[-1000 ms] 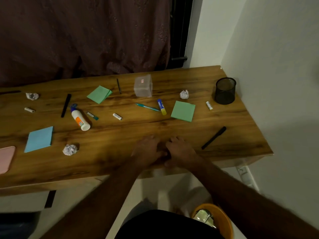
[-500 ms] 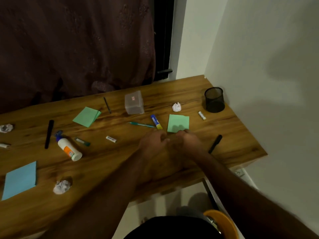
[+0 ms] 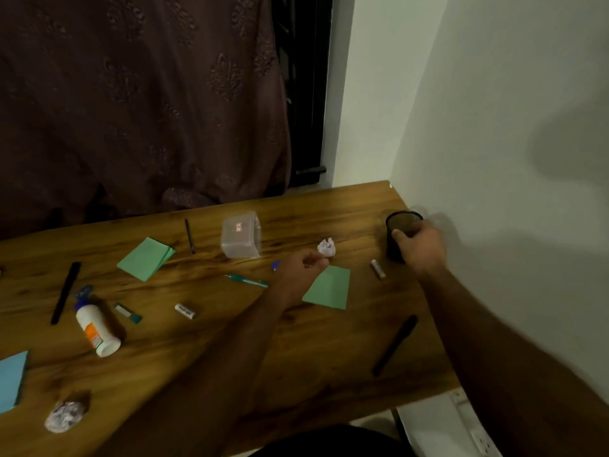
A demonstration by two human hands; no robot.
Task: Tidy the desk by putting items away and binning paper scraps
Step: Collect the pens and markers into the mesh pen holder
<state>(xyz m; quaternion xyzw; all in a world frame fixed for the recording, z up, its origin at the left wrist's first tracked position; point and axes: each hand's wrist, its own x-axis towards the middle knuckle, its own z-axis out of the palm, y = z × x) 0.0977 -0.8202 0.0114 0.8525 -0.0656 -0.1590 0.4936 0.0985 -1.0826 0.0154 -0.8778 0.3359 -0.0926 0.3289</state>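
Hands split from the clasp at the near edge half a second back. Right hand (image 3: 420, 247) now wrapped around black mesh pen cup (image 3: 400, 225) at the wall corner. Left hand (image 3: 298, 273) curled beside crumpled white paper scrap (image 3: 326, 247); can't tell whether clamped on anything. Probably sorting start: cup for pens, scrap for bin. Wooden desk (image 3: 313, 354) cluttered: green sticky pad (image 3: 329, 288), teal pen (image 3: 245, 280), black marker (image 3: 395, 344), white glue bottle (image 3: 97, 331). Dim room, dark curtain (image 3: 138, 100) behind, pale wall (image 3: 494, 127) on right.
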